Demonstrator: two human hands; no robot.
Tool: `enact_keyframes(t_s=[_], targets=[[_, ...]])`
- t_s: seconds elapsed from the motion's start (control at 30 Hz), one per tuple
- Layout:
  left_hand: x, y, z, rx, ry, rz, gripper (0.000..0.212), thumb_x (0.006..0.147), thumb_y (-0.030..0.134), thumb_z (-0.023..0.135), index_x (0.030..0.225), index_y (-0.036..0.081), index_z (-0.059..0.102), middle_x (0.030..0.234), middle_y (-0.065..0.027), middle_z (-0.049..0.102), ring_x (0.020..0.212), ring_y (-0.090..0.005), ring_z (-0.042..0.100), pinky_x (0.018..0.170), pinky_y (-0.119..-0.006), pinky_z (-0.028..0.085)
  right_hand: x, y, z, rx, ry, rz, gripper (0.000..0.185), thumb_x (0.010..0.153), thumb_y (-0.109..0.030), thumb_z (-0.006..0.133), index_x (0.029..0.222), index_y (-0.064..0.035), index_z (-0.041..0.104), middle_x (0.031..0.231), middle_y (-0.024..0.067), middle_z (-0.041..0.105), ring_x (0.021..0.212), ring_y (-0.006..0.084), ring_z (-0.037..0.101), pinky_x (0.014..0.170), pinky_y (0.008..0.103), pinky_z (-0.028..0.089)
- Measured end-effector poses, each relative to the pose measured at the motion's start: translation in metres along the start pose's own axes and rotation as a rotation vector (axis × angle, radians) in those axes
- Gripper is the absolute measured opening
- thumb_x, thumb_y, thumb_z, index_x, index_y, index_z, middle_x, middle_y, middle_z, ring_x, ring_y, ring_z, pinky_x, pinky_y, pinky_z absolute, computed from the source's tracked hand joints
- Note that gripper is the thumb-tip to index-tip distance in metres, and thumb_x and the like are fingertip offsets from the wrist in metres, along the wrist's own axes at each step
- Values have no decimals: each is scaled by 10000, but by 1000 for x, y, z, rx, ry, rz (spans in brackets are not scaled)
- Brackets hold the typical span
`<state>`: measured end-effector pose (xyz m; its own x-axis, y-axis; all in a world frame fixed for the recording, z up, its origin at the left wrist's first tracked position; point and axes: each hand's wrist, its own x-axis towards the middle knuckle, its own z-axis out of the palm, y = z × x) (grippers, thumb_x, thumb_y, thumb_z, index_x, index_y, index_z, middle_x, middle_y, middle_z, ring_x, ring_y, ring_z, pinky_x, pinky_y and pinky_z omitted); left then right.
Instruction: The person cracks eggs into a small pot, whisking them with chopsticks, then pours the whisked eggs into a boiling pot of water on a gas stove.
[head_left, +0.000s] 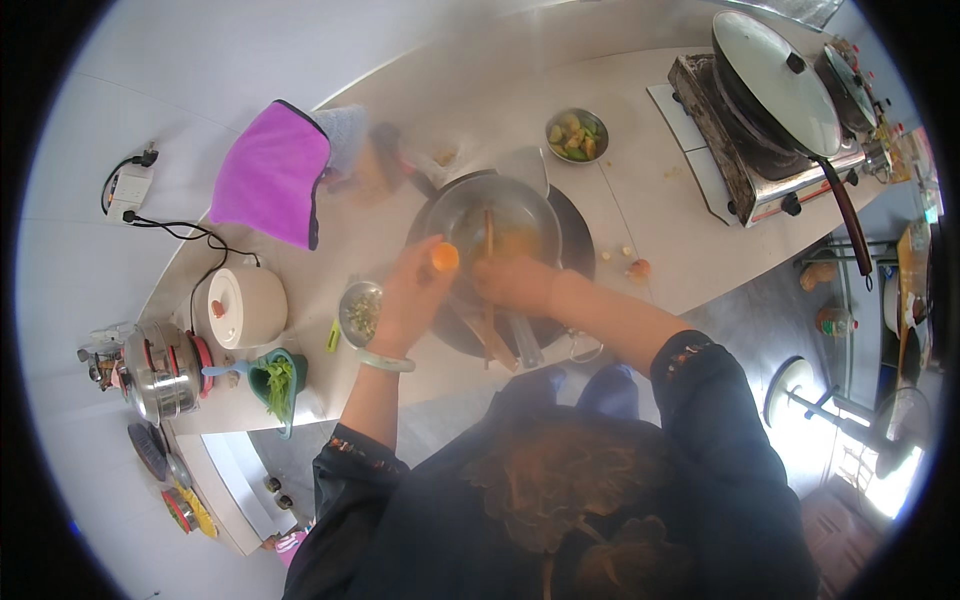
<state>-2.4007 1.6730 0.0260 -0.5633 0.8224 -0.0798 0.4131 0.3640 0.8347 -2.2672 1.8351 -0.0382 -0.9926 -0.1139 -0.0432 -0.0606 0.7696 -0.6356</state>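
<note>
My left hand (416, 292), with a bangle at its wrist, holds a small round orange object (444, 256) at the left rim of a steaming metal pan (551, 217). Its exact kind cannot be told. My right hand (517, 283) is over the pan, its fingers pointing down and left; blur and steam hide whether they hold anything. Close to it, a thin wooden stick (489, 232) lies across the pan. Blurred yellow-orange food shows inside. A clear handle (526, 341) and a flat wooden piece (491, 341) stick out towards me.
A bowl of green chopped food (361, 311) stands left, a bowl of cut vegetables (577, 135) behind. Farther left are a cream pot (247, 307) and a green basket of leafy greens (277, 382). A lidded wok (776, 82) sits on the gas stove (772, 191) at right.
</note>
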Motion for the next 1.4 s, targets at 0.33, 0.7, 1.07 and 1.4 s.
enact_keyframes(t_s=[0.33, 0.7, 1.07, 1.4], targets=[[13, -14, 3, 5, -20, -35, 392, 909, 56, 656, 1281, 8, 544, 1085, -44, 624, 865, -79, 601, 783, -245, 532, -54, 12, -32, 507, 872, 69, 167, 847, -6, 622, 1010, -29, 654, 976, 99, 607, 806, 236, 628, 713, 358, 525], [32, 9, 18, 240, -139, 145, 408, 835, 28, 686, 1227, -12, 582, 1061, -87, 627, 850, -124, 612, 758, -252, 534, -90, -30, -41, 1422, 850, 219, 154, 966, -58, 552, 1027, 55, 637, 1042, 86, 594, 950, 215, 675, 863, 305, 560], [37, 17, 23, 279, -154, 217, 407, 793, 32, 713, 1189, 20, 619, 979, -74, 609, 731, -129, 565, 707, -245, 523, -74, -45, -39, 770, 958, 141, 117, 885, -45, 584, 963, -19, 667, 803, 112, 649, 705, 229, 622, 670, 302, 507], [40, 17, 26, 376, -147, 230, 391, 781, 43, 732, 1155, 14, 623, 939, -71, 600, 685, -127, 565, 662, -252, 502, -83, -46, -40, 767, 938, 155, 113, 894, -48, 577, 954, 1, 659, 808, 120, 653, 723, 229, 640, 670, 301, 509]])
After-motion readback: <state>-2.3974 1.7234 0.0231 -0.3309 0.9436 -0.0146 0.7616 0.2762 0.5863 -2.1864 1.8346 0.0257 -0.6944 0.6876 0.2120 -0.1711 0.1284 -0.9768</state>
